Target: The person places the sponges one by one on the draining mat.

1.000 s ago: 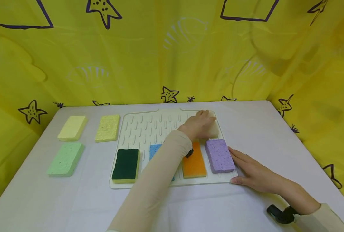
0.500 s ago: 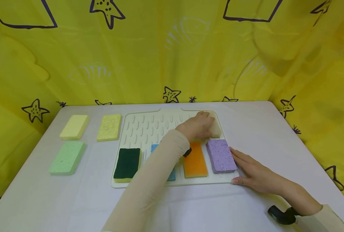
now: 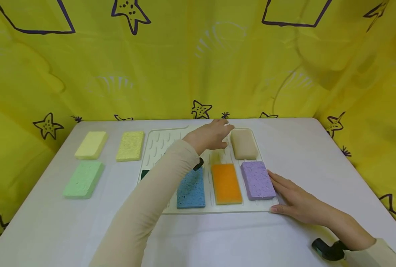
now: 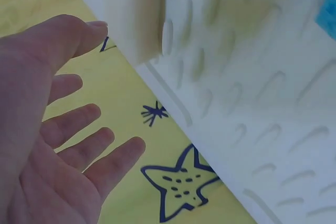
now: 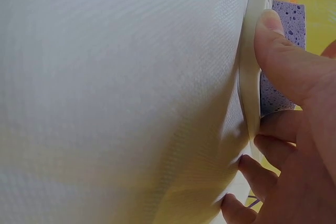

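Note:
My left hand (image 3: 209, 135) hovers over the back of a white ridged drying mat (image 3: 156, 146), its fingers loosely spread with nothing held. Just right of those fingers, a beige sponge (image 3: 244, 144) lies in the mat's back right corner; the left wrist view shows the same sponge (image 4: 134, 14) apart from the hand. My right hand (image 3: 294, 200) rests by the mat's front right corner, beside a purple sponge (image 3: 258, 181). In the right wrist view its thumb (image 5: 278, 40) touches the mat's rim. An orange sponge (image 3: 226, 184) and a blue sponge (image 3: 191, 191) lie along the front.
Left of the mat, a pale yellow sponge (image 3: 91, 145), a speckled yellow sponge (image 3: 130, 146) and a light green sponge (image 3: 83, 180) lie on the white table (image 3: 218, 241). The left sleeve mostly hides a dark green sponge (image 3: 144, 173). A yellow curtain (image 3: 171, 74) stands behind.
My left hand has let go of the beige sponge and moved left and up, leaving it on the mat. The right hand stays at the mat's corner. The view has shifted slightly.

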### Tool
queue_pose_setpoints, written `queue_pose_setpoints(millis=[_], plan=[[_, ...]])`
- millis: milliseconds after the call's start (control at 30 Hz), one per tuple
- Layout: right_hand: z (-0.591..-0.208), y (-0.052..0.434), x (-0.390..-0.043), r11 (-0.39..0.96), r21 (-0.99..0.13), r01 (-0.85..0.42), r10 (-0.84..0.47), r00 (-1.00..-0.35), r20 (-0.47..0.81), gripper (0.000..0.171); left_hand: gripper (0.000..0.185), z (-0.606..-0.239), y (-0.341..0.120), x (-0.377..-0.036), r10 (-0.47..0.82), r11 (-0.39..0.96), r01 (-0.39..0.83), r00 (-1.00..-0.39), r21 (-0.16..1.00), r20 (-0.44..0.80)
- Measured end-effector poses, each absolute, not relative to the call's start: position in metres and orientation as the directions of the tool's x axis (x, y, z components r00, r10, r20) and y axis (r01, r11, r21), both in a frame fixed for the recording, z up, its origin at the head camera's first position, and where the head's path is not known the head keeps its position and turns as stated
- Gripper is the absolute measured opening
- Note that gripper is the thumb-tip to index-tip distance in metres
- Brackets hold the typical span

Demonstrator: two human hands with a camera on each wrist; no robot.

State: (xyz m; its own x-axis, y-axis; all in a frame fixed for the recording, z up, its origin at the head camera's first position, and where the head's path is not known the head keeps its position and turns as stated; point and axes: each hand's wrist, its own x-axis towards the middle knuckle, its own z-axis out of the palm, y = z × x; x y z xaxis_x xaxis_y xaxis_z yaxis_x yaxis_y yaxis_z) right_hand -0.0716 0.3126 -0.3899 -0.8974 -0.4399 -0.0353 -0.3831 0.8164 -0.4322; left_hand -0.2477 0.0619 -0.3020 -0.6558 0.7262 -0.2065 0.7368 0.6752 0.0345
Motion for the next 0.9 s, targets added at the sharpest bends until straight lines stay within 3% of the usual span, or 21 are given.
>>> queue_pose_setpoints(millis=[400,667,900], plan=[[-0.391,0.314,-0.072,0.823,-0.442,-0.357,-0.426,-0.903,-0.064,0.088,0.068,-0.297,0.018,-0.254,0.688,0.722,0.687,-0.698,0.084,-0.199],[-0.392,0.315,-0.071,0.818,-0.438,-0.373,-0.436,-0.898,-0.049,0.088,0.07,-0.297,-0.015,-0.261,0.623,0.782,0.598,-0.753,0.174,-0.211],[-0.393,0.315,-0.072,0.816,-0.447,-0.366,-0.432,-0.9,-0.052,0.087,0.07,-0.303,-0.044,-0.264,0.552,0.833,0.522,-0.806,0.186,-0.212]])
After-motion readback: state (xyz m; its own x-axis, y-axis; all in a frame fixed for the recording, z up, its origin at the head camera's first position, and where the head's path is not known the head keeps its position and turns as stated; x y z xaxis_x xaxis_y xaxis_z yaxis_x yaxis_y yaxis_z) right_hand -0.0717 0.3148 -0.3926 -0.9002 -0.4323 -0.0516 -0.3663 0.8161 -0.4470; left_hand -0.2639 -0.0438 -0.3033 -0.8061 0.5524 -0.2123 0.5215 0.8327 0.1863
